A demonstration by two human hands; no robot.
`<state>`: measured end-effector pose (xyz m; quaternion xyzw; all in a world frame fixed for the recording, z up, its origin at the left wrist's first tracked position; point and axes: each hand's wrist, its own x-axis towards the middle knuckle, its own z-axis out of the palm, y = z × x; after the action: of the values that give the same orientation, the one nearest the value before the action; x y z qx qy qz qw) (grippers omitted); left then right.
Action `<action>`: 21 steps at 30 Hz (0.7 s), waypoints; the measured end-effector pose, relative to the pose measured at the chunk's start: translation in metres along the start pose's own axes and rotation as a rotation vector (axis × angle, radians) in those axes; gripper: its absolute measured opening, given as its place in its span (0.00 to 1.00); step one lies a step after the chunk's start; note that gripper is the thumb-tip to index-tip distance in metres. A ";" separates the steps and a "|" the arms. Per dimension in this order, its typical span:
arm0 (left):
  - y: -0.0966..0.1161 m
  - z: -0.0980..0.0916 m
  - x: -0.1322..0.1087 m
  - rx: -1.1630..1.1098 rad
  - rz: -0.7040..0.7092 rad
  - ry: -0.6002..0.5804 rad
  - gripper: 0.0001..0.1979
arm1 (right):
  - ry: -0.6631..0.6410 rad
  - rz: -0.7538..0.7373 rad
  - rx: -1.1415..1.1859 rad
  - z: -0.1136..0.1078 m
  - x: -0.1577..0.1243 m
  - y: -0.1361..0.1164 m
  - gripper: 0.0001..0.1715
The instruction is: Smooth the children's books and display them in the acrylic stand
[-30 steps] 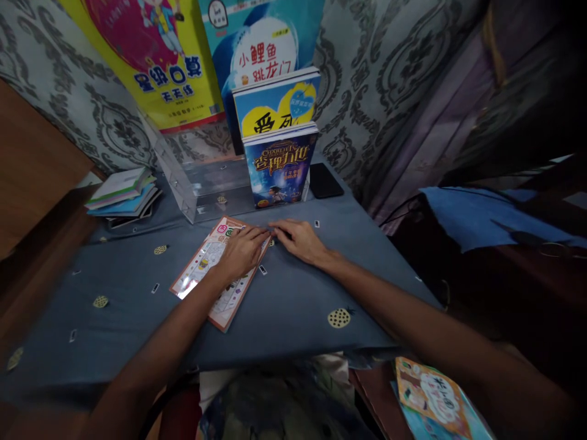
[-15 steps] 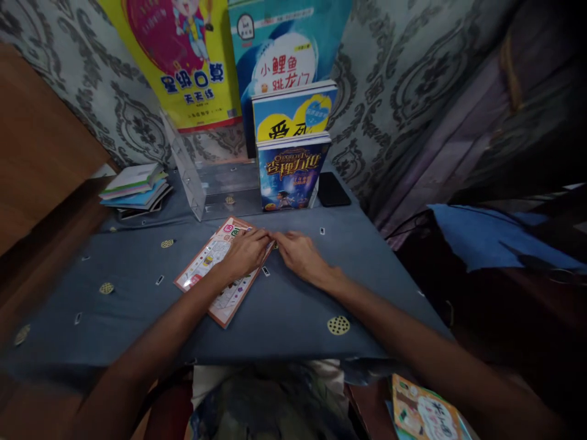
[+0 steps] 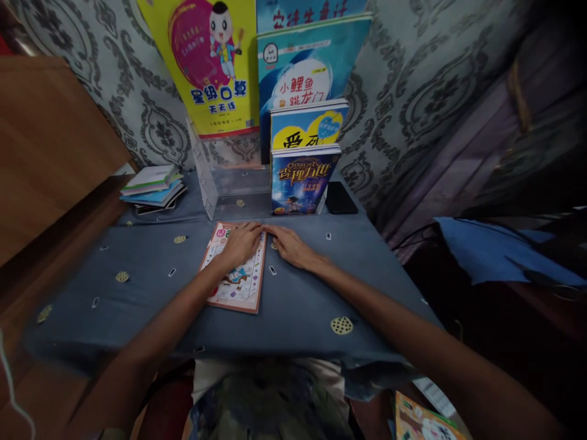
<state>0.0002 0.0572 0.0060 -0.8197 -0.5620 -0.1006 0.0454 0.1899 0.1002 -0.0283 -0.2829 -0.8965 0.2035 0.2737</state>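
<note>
A thin booklet (image 3: 236, 290) with an orange-edged, puzzle-like cover lies face up on the dark grey-blue tablecloth. My left hand (image 3: 243, 243) rests flat across its upper part, fingers stretched towards the top right corner and covering some of the title. From the right, my right hand (image 3: 293, 247) reaches to that same corner; its fingers are stretched out and the fingertips meet those of the left hand there. Its thumb sits lower, apart from the fingertips. Whether the right fingertips press on the cover or only its edge, I cannot tell.
Behind stands a clear acrylic rack (image 3: 206, 177) holding a yellow workbook (image 3: 224, 116), a teal book (image 3: 316, 55), a blue-yellow book (image 3: 307, 125) and a dark blue book (image 3: 300, 183). A black phone (image 3: 342, 198) lies right of it, a book stack (image 3: 153, 186) left. An orange book (image 3: 424, 421) is at lower right.
The booklet has turned from slanted to nearly straight, its lower end swinging right to left-of-centre alignment. Both hands moved slightly with it. The camera view has tilted up a little.
</note>
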 end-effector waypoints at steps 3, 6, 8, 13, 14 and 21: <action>-0.005 0.002 0.000 -0.068 0.022 0.001 0.19 | 0.000 0.012 -0.006 0.001 -0.004 -0.001 0.30; -0.011 0.001 -0.002 -0.127 0.072 -0.007 0.20 | -0.001 0.017 -0.022 0.001 -0.010 -0.005 0.30; -0.013 0.000 -0.006 -0.146 0.104 -0.025 0.21 | -0.009 0.015 -0.024 0.001 -0.014 -0.008 0.29; -0.012 -0.006 -0.017 -0.130 0.172 -0.065 0.20 | -0.010 0.013 -0.010 0.001 -0.022 -0.014 0.28; -0.011 -0.007 -0.019 -0.132 0.187 -0.070 0.20 | -0.011 0.014 -0.010 0.001 -0.024 -0.016 0.28; -0.007 -0.015 -0.030 -0.187 0.284 -0.084 0.20 | -0.019 -0.019 0.010 0.001 -0.037 -0.027 0.31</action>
<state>-0.0190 0.0293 0.0142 -0.8950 -0.4302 -0.1105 -0.0406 0.2047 0.0568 -0.0289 -0.2711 -0.9007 0.2081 0.2684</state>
